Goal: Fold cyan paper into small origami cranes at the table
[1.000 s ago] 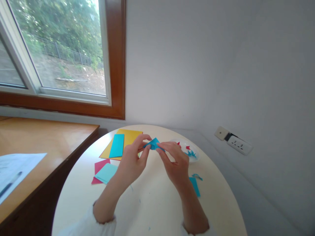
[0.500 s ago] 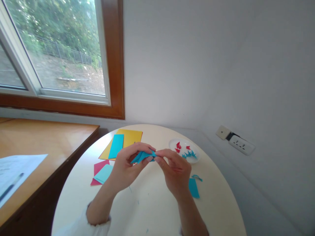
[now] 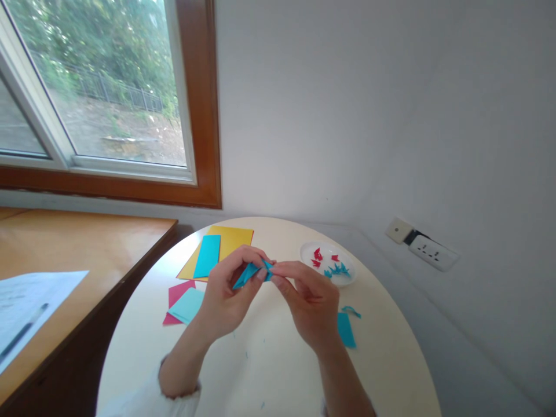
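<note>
A folded piece of blue paper (image 3: 245, 275) is held up over the round table, between both hands. My left hand (image 3: 230, 292) grips its left and middle part, thumb in front and fingers behind. With thumb and forefinger, my right hand (image 3: 310, 298) pinches the paper's right end. Parts of the folds are hidden by the fingers. Beyond my right hand, a clear plate (image 3: 309, 249) holds small red folded pieces (image 3: 317, 255) and blue folded pieces (image 3: 341, 270).
On the round table (image 3: 278, 370) lie a yellow sheet (image 3: 232, 240), a blue strip (image 3: 207, 258), pink paper (image 3: 178, 294), pale turquoise paper (image 3: 187, 305) and a blue piece (image 3: 346, 331). At left, a wooden desk (image 3: 117, 237) carries a printed sheet (image 3: 47, 301) and a pen (image 3: 21, 335).
The fingers have shifted slightly on the folded blue paper, and its visible outline is narrower at the right end. The whole view has moved a little.
</note>
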Demonstrator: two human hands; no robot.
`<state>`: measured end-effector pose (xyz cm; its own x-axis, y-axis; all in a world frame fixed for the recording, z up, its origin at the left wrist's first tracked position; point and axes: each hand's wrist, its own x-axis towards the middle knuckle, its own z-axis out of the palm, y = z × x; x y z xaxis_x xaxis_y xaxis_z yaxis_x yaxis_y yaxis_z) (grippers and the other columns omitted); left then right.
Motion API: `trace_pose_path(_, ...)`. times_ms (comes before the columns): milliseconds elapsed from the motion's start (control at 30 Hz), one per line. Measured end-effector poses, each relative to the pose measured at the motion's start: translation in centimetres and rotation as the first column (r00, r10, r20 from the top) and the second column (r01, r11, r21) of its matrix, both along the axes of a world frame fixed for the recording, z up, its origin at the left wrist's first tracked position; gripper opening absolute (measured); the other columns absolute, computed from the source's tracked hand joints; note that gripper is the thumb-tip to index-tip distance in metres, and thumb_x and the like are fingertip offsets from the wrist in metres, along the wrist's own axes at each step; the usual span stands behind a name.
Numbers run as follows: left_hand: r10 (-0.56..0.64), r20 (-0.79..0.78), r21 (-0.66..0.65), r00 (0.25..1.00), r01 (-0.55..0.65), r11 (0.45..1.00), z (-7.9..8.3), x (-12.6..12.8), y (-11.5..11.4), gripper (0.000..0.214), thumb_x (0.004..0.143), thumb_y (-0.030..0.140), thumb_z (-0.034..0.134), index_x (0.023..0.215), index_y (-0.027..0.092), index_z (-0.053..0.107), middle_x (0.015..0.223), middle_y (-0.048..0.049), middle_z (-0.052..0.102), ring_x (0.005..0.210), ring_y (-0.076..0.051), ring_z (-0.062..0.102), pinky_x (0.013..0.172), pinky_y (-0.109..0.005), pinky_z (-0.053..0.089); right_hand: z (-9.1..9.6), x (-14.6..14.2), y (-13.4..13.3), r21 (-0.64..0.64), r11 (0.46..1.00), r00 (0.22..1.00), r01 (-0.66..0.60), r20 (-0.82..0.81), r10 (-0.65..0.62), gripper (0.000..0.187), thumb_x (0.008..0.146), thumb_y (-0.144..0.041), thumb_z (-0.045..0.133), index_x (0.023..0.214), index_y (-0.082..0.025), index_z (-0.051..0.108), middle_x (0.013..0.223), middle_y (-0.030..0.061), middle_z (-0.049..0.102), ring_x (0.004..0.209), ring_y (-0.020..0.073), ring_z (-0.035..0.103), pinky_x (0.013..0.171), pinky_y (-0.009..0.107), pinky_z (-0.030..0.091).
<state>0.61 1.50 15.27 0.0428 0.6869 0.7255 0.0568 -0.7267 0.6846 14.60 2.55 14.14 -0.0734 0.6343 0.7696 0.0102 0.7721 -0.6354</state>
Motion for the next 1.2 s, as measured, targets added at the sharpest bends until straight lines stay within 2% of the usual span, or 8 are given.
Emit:
trace_pose_path(200,0.037,0.06,-0.015,0.998,-0.036,0.999,0.1,0.5,-0.2,0.006,0.08,0.016,0.059,0.076,0.018,0.055,0.08,-0.0032,0.061,0.076,-0.013,0.062,0.063,-0.022,0.052,0.7,-0.3,-0.6,-0.145,0.989,0.993,-0.035,-0.118,0.017,0.01,0.073,-0.015,0.067,0.076,-0.023,0.069,0.077,-0.0001,0.073,0.076,0.0146,0.069,0.074,0.026,0.057)
trace_pose_path(467,0.03,0.134,-0.073,0.991,-0.02,0.997,0.2,1.0,-0.5,0.011,0.081,0.022,0.058,0.076,0.018,0.051,0.081,-0.0038,0.059,0.077,-0.015,0.065,0.075,-0.03,0.055,0.9,-0.7,-1.0,-0.18,0.984,0.986,-0.007,-0.162,-0.023,0.008,0.071,-0.014,0.068,0.072,-0.022,0.068,0.07,-0.0004,0.072,0.073,0.0152,0.069,0.071,0.027,0.059)
trace_pose_path(700,0.013,0.197,-0.099,0.98,0.007,0.995,0.1,1.3,-0.5,0.011,0.08,0.021,0.06,0.078,0.018,0.049,0.082,-0.0027,0.06,0.081,-0.015,0.065,0.078,-0.031,0.055,0.6,-1.0,-1.0,-0.166,0.986,0.981,0.006,-0.191,-0.038,0.01,0.071,-0.012,0.067,0.071,-0.022,0.067,0.071,-0.0006,0.071,0.074,0.0139,0.068,0.073,0.026,0.058)
trace_pose_path(900,0.031,0.043,-0.159,0.999,-0.023,0.987,0.7,0.3,-0.5,0.005,0.081,0.022,0.058,0.081,0.017,0.057,0.092,-0.0076,0.065,0.085,-0.016,0.064,0.072,-0.025,0.055,1.1,-0.2,-0.6,-0.119,0.991,0.995,0.054,-0.08,-0.064,0.007,0.073,-0.014,0.066,0.071,-0.021,0.065,0.074,0.0012,0.071,0.072,0.0142,0.066,0.068,0.027,0.057)
trace_pose_path(1000,0.043,0.04,-0.173,0.998,-0.035,0.984,0.8,0.1,-0.6,0.007,0.079,0.024,0.061,0.08,0.017,0.061,0.091,-0.008,0.067,0.087,-0.017,0.064,0.071,-0.026,0.056,1.0,0.1,-0.5,-0.079,0.993,0.996,0.086,-0.027,-0.088,0.007,0.075,-0.015,0.064,0.073,-0.021,0.066,0.077,0.002,0.071,0.075,0.0147,0.066,0.07,0.028,0.056)
trace_pose_path(1200,0.112,0.095,-0.179,0.989,-0.093,0.979,0.5,0.7,-0.6,0.006,0.076,0.022,0.064,0.073,0.017,0.061,0.084,-0.0059,0.069,0.081,-0.017,0.066,0.068,-0.025,0.057,0.7,-0.1,-0.6,-0.103,0.994,0.996,0.03,-0.08,-0.038,0.009,0.074,-0.014,0.064,0.074,-0.022,0.066,0.075,0.0013,0.071,0.074,0.0139,0.066,0.068,0.026,0.057)
